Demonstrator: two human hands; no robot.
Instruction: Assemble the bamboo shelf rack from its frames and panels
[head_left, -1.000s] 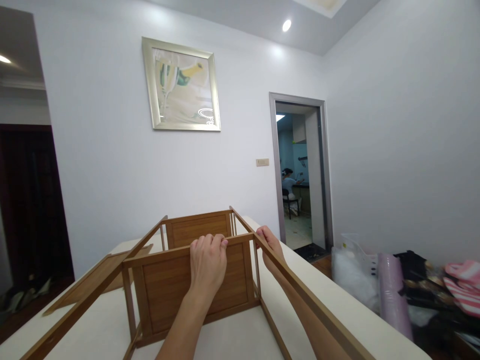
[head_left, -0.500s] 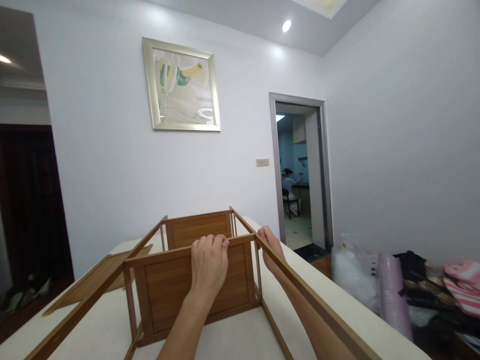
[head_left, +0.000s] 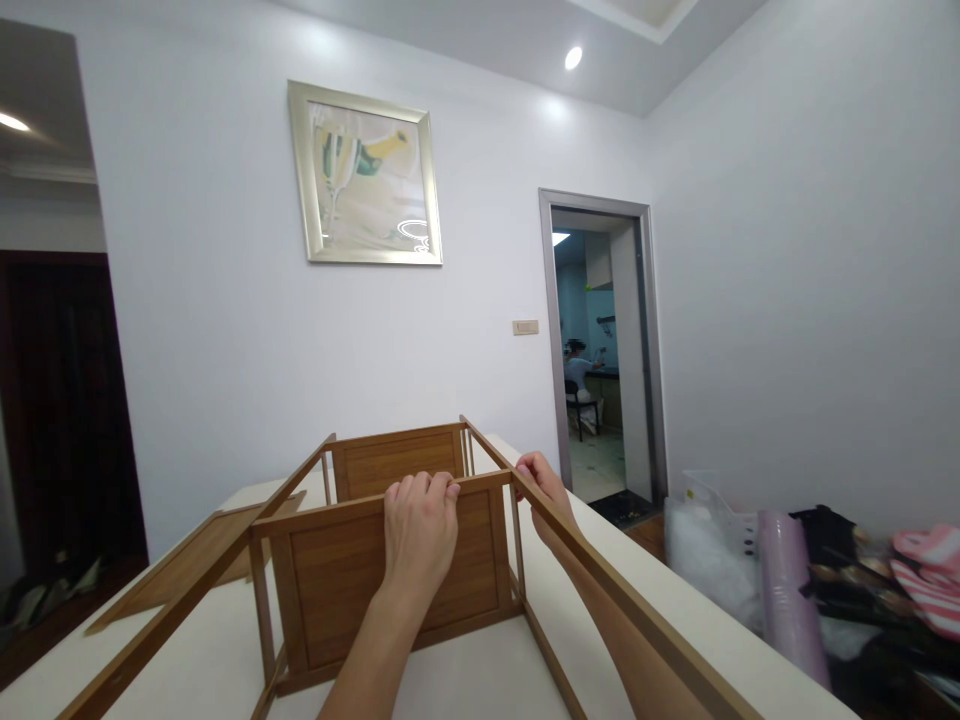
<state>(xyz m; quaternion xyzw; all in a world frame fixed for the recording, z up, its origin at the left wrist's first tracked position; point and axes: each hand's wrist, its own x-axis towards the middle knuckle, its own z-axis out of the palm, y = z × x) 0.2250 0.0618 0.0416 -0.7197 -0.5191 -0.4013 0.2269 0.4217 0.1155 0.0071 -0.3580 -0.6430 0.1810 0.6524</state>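
Observation:
A brown wooden rack frame (head_left: 622,573) lies on its side on the white table (head_left: 690,590), with its long rails running toward me. A wooden shelf panel (head_left: 337,575) stands on edge across it, and another panel (head_left: 397,462) spans its far end. My left hand (head_left: 422,520) is closed over the upper edge of the nearer shelf panel, fingers hooked over its far side. Outside the right rail, my right hand (head_left: 547,488) is closed, fingers curled at the joint between rail and shelf panel. Whatever it grips there is hidden.
A loose wooden panel (head_left: 180,565) lies flat at the table's left. Beyond the right edge are a purple roll (head_left: 787,590), a clear plastic bag (head_left: 705,550) and heaped clothes (head_left: 926,570). A person (head_left: 577,370) sits beyond the doorway (head_left: 546,330).
My view has tilted up very slightly. My right hand's fingers have shifted a little at the joint; my left hand keeps its hold on the shelf panel.

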